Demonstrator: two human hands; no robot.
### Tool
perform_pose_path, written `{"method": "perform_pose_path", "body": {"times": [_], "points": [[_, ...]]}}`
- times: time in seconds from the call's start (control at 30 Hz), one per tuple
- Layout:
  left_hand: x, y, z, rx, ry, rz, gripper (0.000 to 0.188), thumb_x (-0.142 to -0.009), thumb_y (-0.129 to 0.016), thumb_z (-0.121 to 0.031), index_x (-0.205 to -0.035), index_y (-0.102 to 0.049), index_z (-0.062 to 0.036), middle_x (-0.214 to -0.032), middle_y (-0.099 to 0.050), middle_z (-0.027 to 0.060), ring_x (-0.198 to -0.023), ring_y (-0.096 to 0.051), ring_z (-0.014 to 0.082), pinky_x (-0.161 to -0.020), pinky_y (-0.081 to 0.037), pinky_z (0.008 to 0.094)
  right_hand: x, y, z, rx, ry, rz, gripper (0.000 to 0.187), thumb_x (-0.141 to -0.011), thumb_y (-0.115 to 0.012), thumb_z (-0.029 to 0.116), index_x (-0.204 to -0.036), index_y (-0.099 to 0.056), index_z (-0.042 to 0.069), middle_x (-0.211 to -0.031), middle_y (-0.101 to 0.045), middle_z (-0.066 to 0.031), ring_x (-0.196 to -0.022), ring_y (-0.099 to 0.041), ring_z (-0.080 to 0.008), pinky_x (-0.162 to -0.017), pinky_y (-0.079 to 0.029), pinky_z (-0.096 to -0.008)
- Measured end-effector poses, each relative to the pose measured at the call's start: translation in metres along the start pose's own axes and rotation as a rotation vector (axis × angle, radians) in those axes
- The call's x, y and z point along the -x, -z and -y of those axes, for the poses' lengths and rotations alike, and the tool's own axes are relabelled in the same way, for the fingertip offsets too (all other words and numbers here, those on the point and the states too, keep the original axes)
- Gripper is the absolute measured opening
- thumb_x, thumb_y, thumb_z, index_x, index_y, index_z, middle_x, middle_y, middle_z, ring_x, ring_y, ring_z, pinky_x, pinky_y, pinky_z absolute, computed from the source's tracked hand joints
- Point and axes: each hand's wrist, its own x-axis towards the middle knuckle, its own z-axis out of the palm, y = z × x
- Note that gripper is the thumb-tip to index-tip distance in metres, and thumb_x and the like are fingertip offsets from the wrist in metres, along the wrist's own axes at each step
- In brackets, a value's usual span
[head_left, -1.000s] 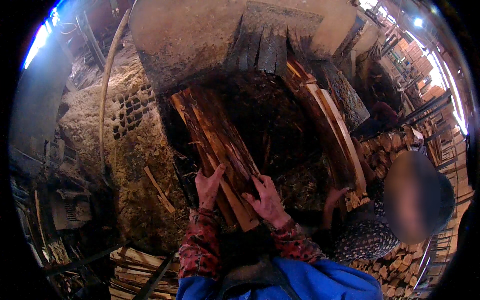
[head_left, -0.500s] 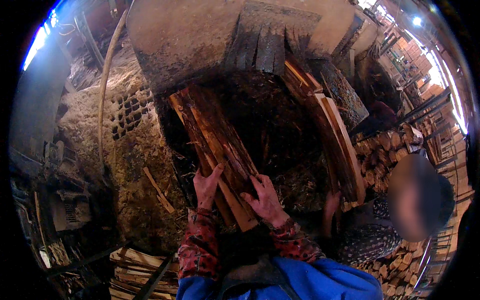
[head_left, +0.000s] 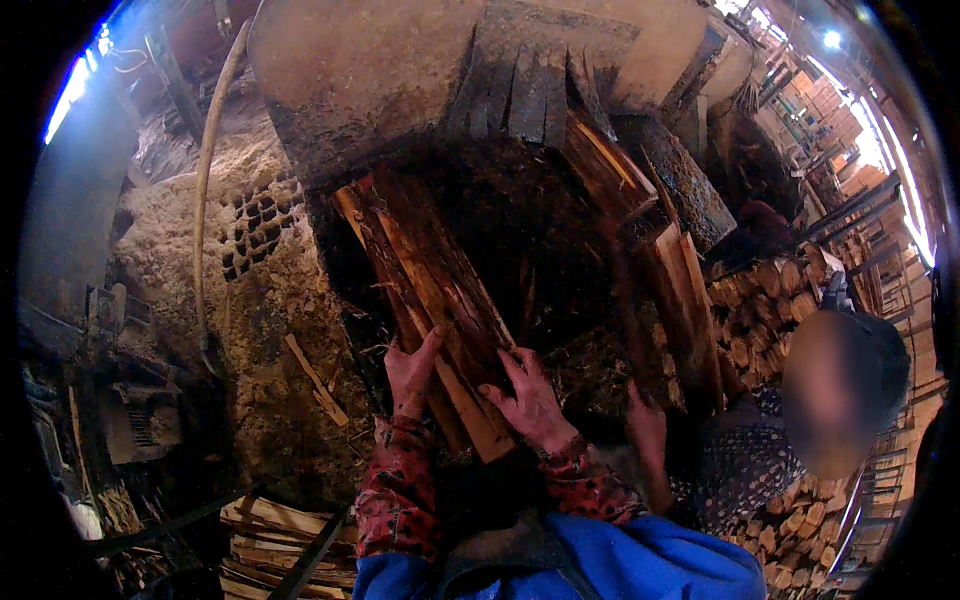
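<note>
Rough wood slabs (head_left: 430, 270), with bark along them, lie side by side on a dark machine bed (head_left: 540, 240) strewn with debris. My left hand (head_left: 411, 372) grips their left side near the close end, thumb on top. On the right side my right hand (head_left: 535, 403) holds them, fingers curled over the edge and thumb on the upper face. The slabs' far end reaches toward a pale machine housing (head_left: 370, 90). Both my forearms wear red, dark-spotted sleeves.
Dark hanging flaps (head_left: 525, 95) cover an opening in the housing; a wood piece (head_left: 608, 165) reaches under them. At right a co-worker's hand (head_left: 646, 425) is beside other slabs (head_left: 685, 310). Stacked split wood (head_left: 770, 300) stands behind. A bent pole (head_left: 207, 180) rises at left.
My hands and slabs stay in place. At right, the co-worker's hand has shifted left, and the wood there now shows a gap between the far piece and the near slabs.
</note>
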Motion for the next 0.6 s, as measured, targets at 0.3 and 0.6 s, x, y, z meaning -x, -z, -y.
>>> {"method": "perform_pose_path", "body": {"times": [0.3,0.6], "points": [[0.008,-0.009,-0.025,-0.087,0.196,-0.061,0.041,-0.081,-0.076,-0.019,-0.11,-0.06,0.0038,-0.102,-0.067,0.0077,-0.089,-0.063,0.015,-0.08,-0.051,0.0299,0.001,-0.002,-0.003,0.005,0.067,-0.08,0.056,-0.082,-0.07,0.029,-0.123,-0.051,-0.004,-0.119,-0.046,-0.0236,-0.109,-0.048,-0.041,-0.093,-0.042,-0.0456],[0.003,-0.002,-0.014,-0.113,0.126,-0.021,0.042,-0.081,-0.076,-0.02,-0.111,-0.059,0.0036,-0.105,-0.066,0.0077,-0.091,-0.062,0.0149,-0.082,-0.05,0.0297,-0.008,0.013,-0.003,-0.112,-0.052,0.035,0.051,-0.079,-0.072,0.021,-0.122,-0.053,0.001,-0.12,-0.048,-0.021,-0.109,-0.05,-0.0379,-0.092,-0.044,-0.0458]]}}
